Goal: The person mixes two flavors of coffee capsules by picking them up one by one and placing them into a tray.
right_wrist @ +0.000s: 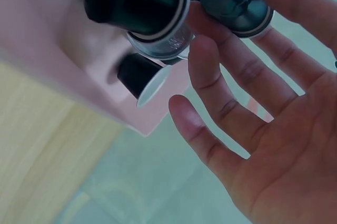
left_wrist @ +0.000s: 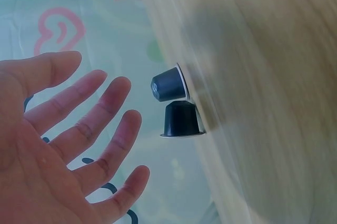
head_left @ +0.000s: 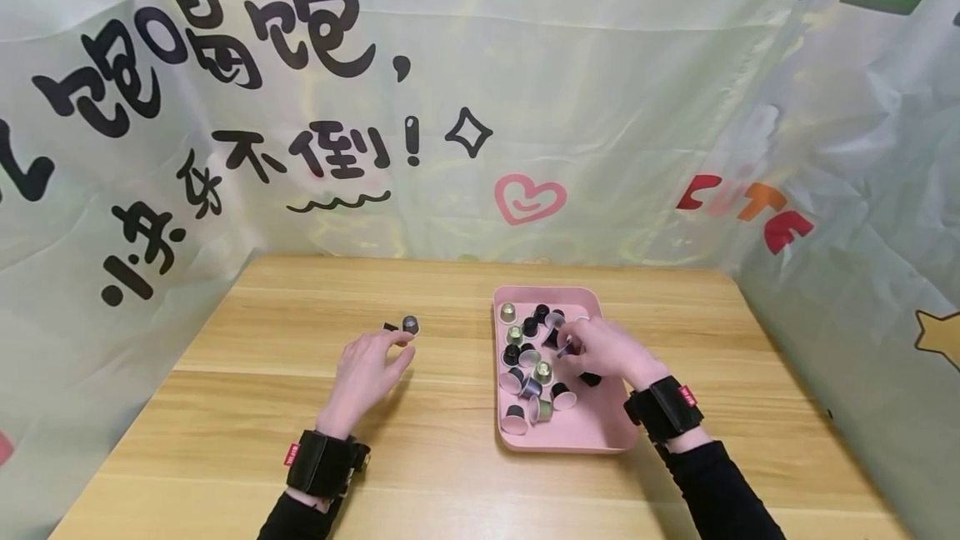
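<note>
My right hand [head_left: 607,348] is over the pink tray [head_left: 573,446], pinching a dark coffee capsule [right_wrist: 231,0] between thumb and fingers. Close by, the right wrist view has a large dark capsule [right_wrist: 139,0] and a black one [right_wrist: 138,75] with a pale lid. On the table left of the tray, my left hand [head_left: 367,377] has its fingers loosely extended and holds nothing. Just beyond its fingertips are a dark blue-grey capsule [left_wrist: 169,84], tipped over, and a black capsule [left_wrist: 181,119] with its rim downward, the two almost touching.
Several more capsules, black, green, blue and pale gold, lie mixed in the tray, such as a gold one [head_left: 543,372] and a black one [head_left: 562,395]. The wooden table [head_left: 442,473] ends at a printed cloth backdrop [head_left: 637,107] behind and at the sides.
</note>
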`<state>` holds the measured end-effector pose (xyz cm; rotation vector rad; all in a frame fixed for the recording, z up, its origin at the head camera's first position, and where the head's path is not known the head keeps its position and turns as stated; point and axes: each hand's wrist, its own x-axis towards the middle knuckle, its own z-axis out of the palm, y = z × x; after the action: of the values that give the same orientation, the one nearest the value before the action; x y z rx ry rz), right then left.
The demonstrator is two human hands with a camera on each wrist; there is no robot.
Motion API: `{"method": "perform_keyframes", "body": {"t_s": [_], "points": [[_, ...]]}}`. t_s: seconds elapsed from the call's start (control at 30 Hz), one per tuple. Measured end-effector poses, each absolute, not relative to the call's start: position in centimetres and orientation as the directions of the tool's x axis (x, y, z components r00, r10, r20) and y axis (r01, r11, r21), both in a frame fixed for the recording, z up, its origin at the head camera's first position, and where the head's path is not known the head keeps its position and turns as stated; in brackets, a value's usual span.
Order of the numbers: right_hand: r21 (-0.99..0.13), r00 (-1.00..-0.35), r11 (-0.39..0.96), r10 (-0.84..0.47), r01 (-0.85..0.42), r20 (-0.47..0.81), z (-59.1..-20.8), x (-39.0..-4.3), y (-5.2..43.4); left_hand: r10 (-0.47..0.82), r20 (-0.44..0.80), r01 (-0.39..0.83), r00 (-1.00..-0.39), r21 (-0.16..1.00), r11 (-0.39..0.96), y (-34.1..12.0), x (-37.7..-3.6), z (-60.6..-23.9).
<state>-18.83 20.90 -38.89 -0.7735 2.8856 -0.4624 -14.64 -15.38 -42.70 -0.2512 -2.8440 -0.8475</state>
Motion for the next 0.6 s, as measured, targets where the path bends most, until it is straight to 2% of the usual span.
{"method": "perform_keyframes", "body": {"t_s": [0.13, 0.37, 0.6], "points": [[-0.336, -0.867, 0.827, -0.496, -0.451, -0.057, -39.2, -18.9, 20.9, 0.114, 0.206, 0.208, -0.972, 0.526, 0.824, -15.4, -14.6, -42.7], [-0.365, -0.850, 0.792, -0.527, -0.489, -0.007, -39.1, -18.7, 21.3, 0.113, 0.210, 0.209, -0.971, 0.524, 0.826, -15.4, -14.6, -42.7], [-0.476, -0.872, 0.765, -0.489, -0.435, 0.010, -38.4, -17.7, 21.9, 0.108, 0.216, 0.208, -0.970, 0.518, 0.830, -15.5, -14.8, -42.9]]}}
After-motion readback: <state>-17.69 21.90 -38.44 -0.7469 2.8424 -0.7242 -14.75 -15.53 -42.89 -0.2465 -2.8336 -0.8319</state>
